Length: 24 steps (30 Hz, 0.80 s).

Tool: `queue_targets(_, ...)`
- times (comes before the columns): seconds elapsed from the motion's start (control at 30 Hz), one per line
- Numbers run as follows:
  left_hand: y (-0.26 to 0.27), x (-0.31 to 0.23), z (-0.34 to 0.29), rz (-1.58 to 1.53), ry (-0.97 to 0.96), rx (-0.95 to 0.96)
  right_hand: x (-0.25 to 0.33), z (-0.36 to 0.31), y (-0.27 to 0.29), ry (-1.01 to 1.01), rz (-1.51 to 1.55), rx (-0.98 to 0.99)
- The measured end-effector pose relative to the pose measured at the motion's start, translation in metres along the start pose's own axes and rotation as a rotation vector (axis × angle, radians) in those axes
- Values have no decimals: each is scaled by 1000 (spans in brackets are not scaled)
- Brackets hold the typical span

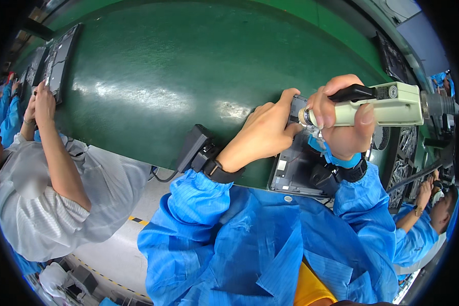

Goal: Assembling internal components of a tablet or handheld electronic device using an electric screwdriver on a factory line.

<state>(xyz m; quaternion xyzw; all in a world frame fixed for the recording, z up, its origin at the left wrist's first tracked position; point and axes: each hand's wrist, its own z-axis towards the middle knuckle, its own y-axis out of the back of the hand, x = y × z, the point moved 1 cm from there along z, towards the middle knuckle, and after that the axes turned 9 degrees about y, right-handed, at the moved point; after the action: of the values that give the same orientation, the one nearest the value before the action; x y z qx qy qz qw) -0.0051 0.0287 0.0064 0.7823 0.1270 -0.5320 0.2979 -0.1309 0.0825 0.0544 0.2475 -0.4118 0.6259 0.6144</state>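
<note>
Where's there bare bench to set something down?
The green workbench has wide bare room between the flat panel at far left and your left hand. The right is crowded: your right hand gripping the electric screwdriver, the dark laptop-like chassis below, and black parts trays.

Screwdriver (pixel 400 106) (pale) in right fingers (pixel 364 115)

Right of centre, the right hand (pixel 344 115) hides some of the dark casing (pixel 296 171) (and the pale screwdriver's (pixel 395 106) grip).

Cream power screwdriver (pixel 392 108) (black-levered) over dark chassis (pixel 297 166)
</note>
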Motion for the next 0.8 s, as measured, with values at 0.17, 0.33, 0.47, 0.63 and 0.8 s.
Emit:
queue_targets(0.17,-14,17,7,-56,-222,-129,-4,-8,-9,-39,-91,-41)
queue_targets(0.33,-19,14,6,-50,-207,-134,-14,-17,15,-78,-96,-94)
queue_targets(0.47,-19,13,3,-30,-178,-139,-9,-17,4,-107,46,-92)
queue_targets(0.63,-20,9,8,14,-181,-99,-21,-15,17,-90,42,-225)
queue_targets(0.8,-16,16,16,56,-150,-55,12,0,13,30,3,-320)
